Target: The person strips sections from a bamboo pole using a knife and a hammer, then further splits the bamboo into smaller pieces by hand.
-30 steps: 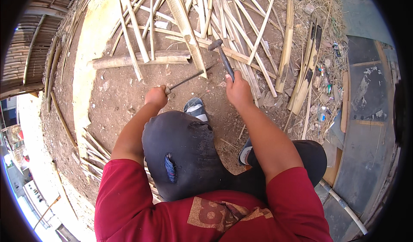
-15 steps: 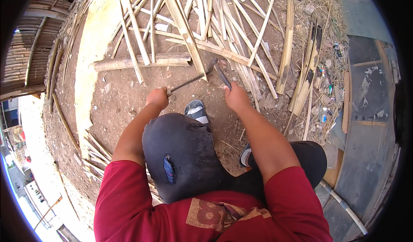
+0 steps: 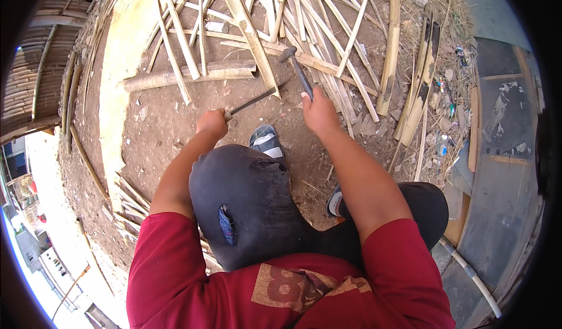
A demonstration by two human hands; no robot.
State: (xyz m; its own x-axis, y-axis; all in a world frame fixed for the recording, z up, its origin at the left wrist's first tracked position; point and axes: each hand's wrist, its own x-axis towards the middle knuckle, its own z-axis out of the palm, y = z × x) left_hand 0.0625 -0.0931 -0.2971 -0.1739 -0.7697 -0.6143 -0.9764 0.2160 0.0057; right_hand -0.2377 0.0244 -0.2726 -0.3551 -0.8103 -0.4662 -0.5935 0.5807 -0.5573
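My left hand is closed round the handle of a long-bladed knife. Its dark blade slants up to the right and lies across the near end of a wide split bamboo length. Whether the edge has bitten into the bamboo I cannot tell. In my right hand is a hammer, gripped by its dark handle. The hammer head is beyond the blade tip, apart from it, and appears over the scattered strips.
Several thin bamboo strips lie spread over the dirt ahead. A thick bamboo pole rests crosswise at left. Charred bamboo pieces and litter are at right, beside dark sheeting. My sandalled foot is just below the knife.
The hammer head has moved away from the knife's tip, farther forward, and my right hand has risen with it. My left hand still holds the knife at the bamboo's end, shifted slightly.
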